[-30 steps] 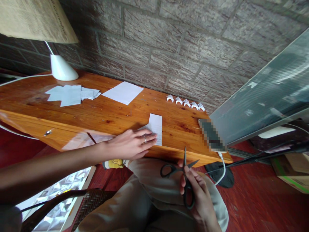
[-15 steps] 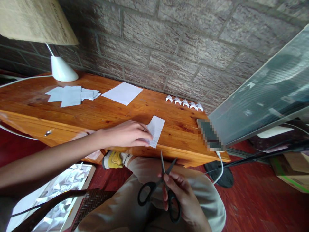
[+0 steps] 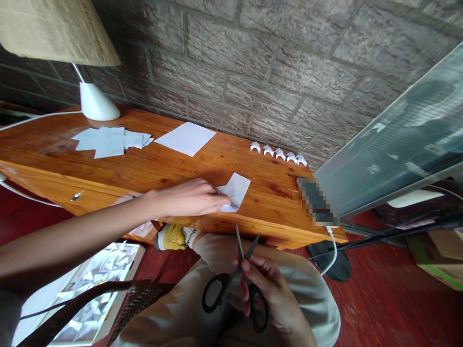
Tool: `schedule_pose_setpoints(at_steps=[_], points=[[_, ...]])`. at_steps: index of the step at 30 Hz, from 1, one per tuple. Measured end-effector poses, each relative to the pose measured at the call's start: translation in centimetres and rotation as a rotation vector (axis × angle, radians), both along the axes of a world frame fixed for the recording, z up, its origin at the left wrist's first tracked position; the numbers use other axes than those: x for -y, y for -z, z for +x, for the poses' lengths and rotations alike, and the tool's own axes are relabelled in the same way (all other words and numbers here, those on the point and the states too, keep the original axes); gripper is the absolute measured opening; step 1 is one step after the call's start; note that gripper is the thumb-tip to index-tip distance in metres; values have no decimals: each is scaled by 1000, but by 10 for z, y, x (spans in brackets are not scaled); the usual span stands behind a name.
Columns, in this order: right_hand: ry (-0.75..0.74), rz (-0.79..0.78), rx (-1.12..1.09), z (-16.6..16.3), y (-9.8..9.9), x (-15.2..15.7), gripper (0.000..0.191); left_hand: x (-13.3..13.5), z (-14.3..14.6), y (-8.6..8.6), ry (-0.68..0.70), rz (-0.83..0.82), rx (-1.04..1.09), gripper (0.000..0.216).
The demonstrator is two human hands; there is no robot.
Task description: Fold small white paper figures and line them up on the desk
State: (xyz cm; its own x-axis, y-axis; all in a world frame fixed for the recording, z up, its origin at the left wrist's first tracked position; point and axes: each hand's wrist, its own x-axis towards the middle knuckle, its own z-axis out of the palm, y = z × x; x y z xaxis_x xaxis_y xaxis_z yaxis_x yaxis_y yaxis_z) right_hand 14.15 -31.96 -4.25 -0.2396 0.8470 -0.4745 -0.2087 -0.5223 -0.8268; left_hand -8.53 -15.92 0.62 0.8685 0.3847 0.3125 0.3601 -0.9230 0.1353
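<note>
2 hands at work at a wooden table (image 3: 144,168) set against a brick wall. Left hand (image 3: 191,197): reaches in from the left, fingers drawn close together over the near left end of a white paper slip (image 3: 237,189), apparently nipping it; the thumb is hidden, so the grip is judged, not seen. Slip: lies skewed on the table near its front edge, far end pointing toward the wall. Right hand (image 3: 275,294): held low over the lap, below the table edge, fingers curled through and around the handles of black scissors (image 3: 231,279); blades parted in a narrow V, tips up toward the table edge, well apart from the slip. Step in hand, as judged: paper being taken up, cutter held ready, no cut begun. A cut would call for the slip to be lifted clear of the wood, brought between the open blades and held taut. Also present: 5 small folded paper pieces (image 3: 278,154) in a row by the wall, 1 square sheet (image 3: 185,139), a spread of cut sheets (image 3: 108,140), a lamp base (image 3: 96,103), and a phone (image 3: 317,202) at the table's right end.
</note>
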Motion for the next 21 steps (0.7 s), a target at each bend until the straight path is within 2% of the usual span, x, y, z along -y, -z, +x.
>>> schedule_pose_setpoints(at_steps=[4, 8, 13, 18, 21], points=[[4, 0, 7, 3, 0, 1, 44, -2, 2, 1, 29, -96, 7, 30], [12, 0, 10, 5, 3, 2, 43, -7, 3, -3, 43, -280, 101, 26], [11, -19, -10, 6, 5, 1, 41, -19, 0, -7, 72, -485, 58, 32], [-9, -35, -21, 6, 7, -2, 43, -38, -5, 1, 167, -657, 69, 33], [-27, -44, -39, 7, 9, -4, 45, -46, -7, 8, 160, -734, 110, 32]])
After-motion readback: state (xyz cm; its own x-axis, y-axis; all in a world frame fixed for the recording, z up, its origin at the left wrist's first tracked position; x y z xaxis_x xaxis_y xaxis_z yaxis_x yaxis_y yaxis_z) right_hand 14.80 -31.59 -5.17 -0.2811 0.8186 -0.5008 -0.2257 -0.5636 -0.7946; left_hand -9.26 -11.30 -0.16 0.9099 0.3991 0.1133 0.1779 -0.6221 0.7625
